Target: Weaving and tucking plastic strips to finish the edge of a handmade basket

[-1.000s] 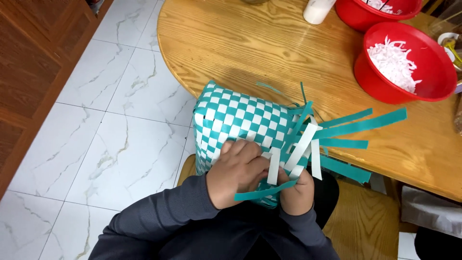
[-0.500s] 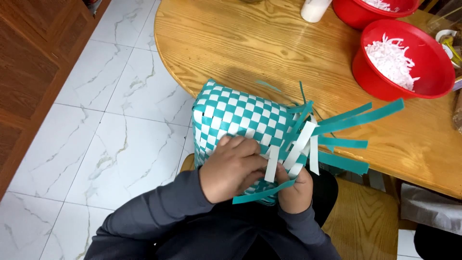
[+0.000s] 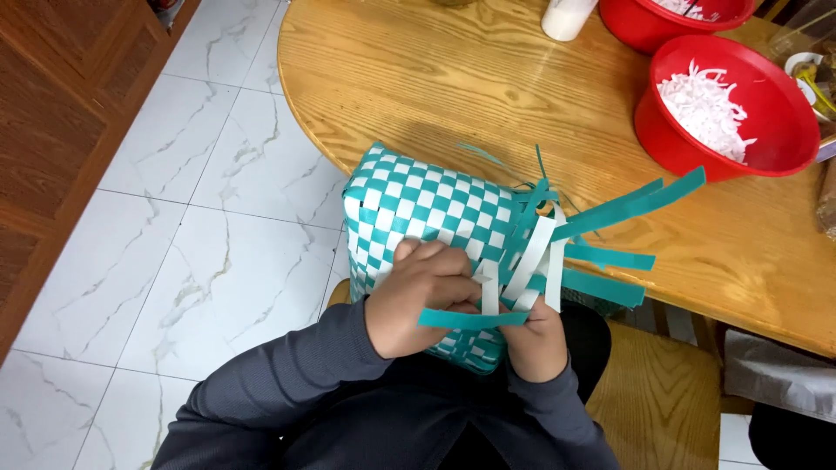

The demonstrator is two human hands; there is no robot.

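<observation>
**Between my hands: a half-woven basket at the desk's edge**

Against my lap and the near rim of the round wooden desk point(image 3: 418, 78), I held a teal-and-white checked woven basket point(image 3: 427, 204), tipped on its side. Its finished, closed end pointed up and to my left; its unfinished end, with loose strips fanning out, pointed to my right. So the basket's long axis ran roughly left to right across my body, and the working edge sat directly under both hands.

My left hand point(image 3: 418, 292) was curled over the woven wall, fingers bent and pressing on the weave near the loose ends. My right hand point(image 3: 533, 344) sat lower and nearer my body, mostly hidden beneath the strips; it was closed around the basket's lower edge. A loose teal strip point(image 3: 470, 318) lay horizontally between the two hands, touching both. Whether my right fingers pinched that strip I could not tell.

White upright strips point(image 3: 535, 261) rose just beyond my right hand, which was the nearer one to them. Longer teal strips point(image 3: 636, 202) splayed farther right, over the desk.

Well apart, on the far right of the desk, stood a red bowl point(image 3: 766, 148) of white shreds.
</observation>
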